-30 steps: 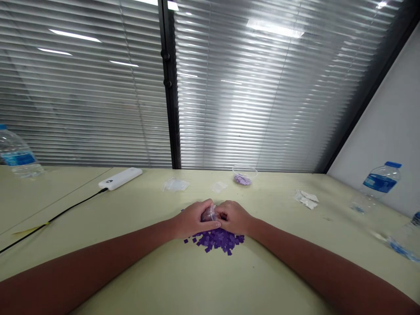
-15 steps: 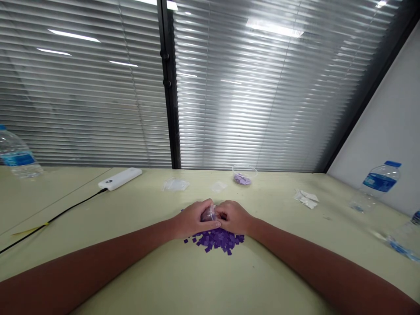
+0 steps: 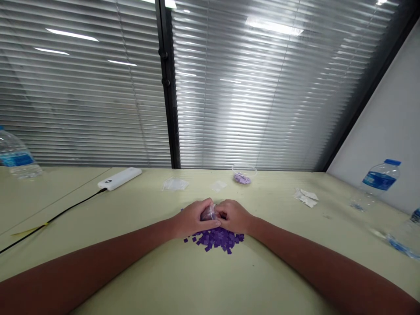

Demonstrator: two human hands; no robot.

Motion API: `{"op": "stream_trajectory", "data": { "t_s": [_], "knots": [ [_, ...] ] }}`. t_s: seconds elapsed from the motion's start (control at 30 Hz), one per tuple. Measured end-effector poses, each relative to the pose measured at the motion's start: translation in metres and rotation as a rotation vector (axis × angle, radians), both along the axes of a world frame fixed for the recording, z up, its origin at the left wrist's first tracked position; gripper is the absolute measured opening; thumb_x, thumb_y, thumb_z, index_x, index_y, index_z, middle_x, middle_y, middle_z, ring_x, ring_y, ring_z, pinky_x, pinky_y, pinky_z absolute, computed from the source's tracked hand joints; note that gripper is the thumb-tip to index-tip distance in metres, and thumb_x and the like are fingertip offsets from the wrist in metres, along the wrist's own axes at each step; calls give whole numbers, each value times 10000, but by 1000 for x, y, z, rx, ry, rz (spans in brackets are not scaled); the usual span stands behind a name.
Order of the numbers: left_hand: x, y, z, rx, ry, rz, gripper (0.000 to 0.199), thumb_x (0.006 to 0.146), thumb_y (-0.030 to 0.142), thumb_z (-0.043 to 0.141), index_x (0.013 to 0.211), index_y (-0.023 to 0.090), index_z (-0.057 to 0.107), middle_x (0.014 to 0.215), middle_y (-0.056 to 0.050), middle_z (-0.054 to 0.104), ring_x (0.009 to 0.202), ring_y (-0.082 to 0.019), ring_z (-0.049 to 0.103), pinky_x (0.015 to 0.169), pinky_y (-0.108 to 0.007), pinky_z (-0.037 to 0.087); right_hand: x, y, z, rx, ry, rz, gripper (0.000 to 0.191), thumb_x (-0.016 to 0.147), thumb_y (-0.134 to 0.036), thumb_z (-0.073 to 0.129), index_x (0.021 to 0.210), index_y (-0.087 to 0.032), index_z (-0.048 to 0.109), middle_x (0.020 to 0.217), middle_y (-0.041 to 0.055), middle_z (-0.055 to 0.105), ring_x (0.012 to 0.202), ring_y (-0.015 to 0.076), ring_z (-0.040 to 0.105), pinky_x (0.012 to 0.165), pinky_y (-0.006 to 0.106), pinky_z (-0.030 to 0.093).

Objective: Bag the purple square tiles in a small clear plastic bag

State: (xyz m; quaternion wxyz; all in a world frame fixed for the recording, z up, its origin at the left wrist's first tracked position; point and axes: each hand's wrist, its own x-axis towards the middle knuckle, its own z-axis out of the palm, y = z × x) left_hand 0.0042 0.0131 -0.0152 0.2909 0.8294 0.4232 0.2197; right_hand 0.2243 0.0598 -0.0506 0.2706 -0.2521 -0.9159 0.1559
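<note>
Slatted blinds [image 3: 249, 100] fill the upper background. Below them spreads the pale table [image 3: 210, 280], and both forearms reach in across it from the near corners. At its middle, the left hand [image 3: 194, 219] is curled round a small clear bag, thumb pointing right along the near side. The right hand [image 3: 234, 216] meets it, with fingertips and thumb drawn together at the bag's right side. Water bottles stand well apart from the hands, one at far left [image 3: 18, 157], two at right [image 3: 379, 181]. A white power bank [image 3: 120, 178] lies slantwise, its far end pointing right. Just under and in front of the hands is a heap of purple squares [image 3: 218, 239]. Beyond sit a clear bowl [image 3: 253, 173] of lilac bits, flat clear sachets [image 3: 175, 184] and a crumpled white wrapper [image 3: 306, 197]. The clear bag [image 3: 208, 213] shows only between the hands; this visible part runs roughly left to right, pleated toward the right fingers. Its ends are hidden, so I cannot tell its full long axis.
</note>
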Motion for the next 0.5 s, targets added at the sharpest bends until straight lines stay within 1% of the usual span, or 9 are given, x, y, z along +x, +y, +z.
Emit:
{"op": "stream_trajectory", "data": {
  "t_s": [0.17,0.5],
  "knots": [
    [0,0,-1,-12,-14,-6,452,891,633,705,927,225,514,831,41,526,766,-169,487,643,-278,321,0,-1,1,-7,3,-13,257,848,-253,636,659,-192,474,597,-50,516,578,108,442,651,261,322],
    [0,2,-2,14,6,0,485,889,654,698,905,219,486,823,45,504,760,-163,472,643,-272,308,0,0,-1,11,22,-3,256,846,-248,652,661,-188,485,597,-50,517,584,104,436,648,259,309]
  ]
}}
